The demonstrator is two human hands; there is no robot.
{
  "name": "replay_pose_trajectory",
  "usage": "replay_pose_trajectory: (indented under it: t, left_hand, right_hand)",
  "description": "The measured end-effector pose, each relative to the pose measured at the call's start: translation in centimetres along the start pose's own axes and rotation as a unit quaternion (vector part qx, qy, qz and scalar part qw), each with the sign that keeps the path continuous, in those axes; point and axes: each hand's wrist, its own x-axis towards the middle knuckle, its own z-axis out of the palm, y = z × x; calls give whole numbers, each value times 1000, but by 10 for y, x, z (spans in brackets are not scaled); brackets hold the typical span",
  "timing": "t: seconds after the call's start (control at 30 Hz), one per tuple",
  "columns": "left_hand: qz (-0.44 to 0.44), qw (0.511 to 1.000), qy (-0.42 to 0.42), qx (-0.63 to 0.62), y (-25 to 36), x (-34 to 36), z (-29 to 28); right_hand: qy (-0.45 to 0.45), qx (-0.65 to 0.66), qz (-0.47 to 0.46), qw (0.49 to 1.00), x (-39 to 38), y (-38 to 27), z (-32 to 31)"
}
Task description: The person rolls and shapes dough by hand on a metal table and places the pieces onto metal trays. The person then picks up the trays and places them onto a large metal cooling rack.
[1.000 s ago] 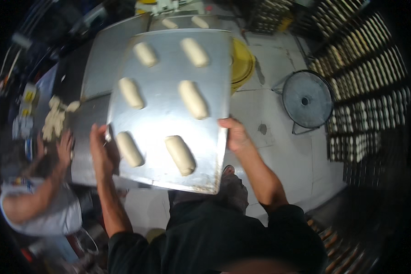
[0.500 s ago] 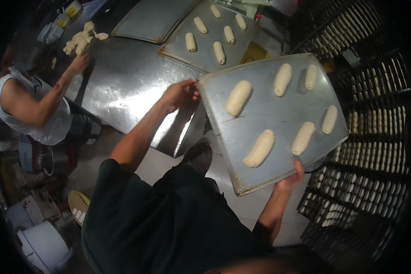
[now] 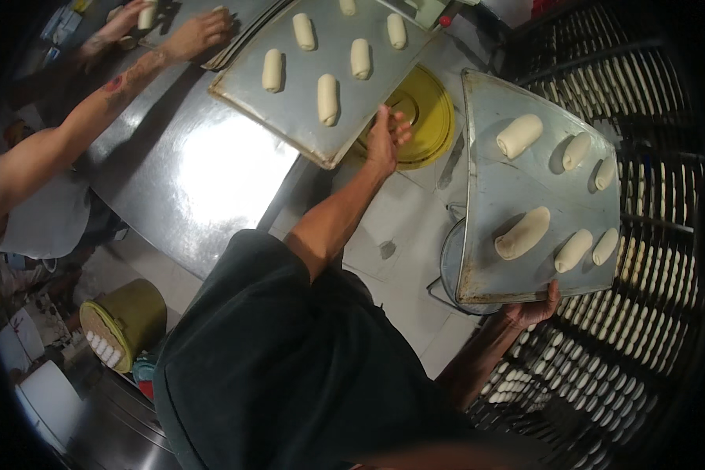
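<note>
My right hand (image 3: 534, 311) grips the near edge of a metal baking tray (image 3: 525, 190), held out at the right beside the rack. Six rolled dough logs lie on it in two rows, one of them a thick dough log (image 3: 522, 233) near the tray's left side. My left hand (image 3: 384, 142) is empty, with its fingers apart, by the right edge of a second baking tray (image 3: 352, 103). Whether it touches that edge I cannot tell. This second tray carries several dough logs, such as the nearest dough log (image 3: 327, 99), and its corner juts past the steel table (image 3: 164, 168).
A tall rack (image 3: 650, 262) packed with rows of dough stands at the right. A yellow round lid (image 3: 435, 117) and a round metal container (image 3: 451, 258) are low down between table and rack. At the left a co-worker's arm (image 3: 86, 117) reaches over the table; a yellow bucket (image 3: 147, 301) stands below.
The tray in my right hand has moved right toward the rack. My left hand has moved right, from near that tray's corner to beside the second tray. The co-worker has come closer and holds a dough log.
</note>
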Motion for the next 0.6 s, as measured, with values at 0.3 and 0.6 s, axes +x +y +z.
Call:
replay_pose_trajectory:
  t: [0.3, 0.6]
  left_hand:
    - [84, 994, 30, -68, 5, 5, -5]
    - [229, 955, 111, -151, 5, -69, -60]
  right_hand:
    - [19, -44, 1, 999, 140, -23, -17]
    - [24, -210, -29, 977, 225, -44, -24]
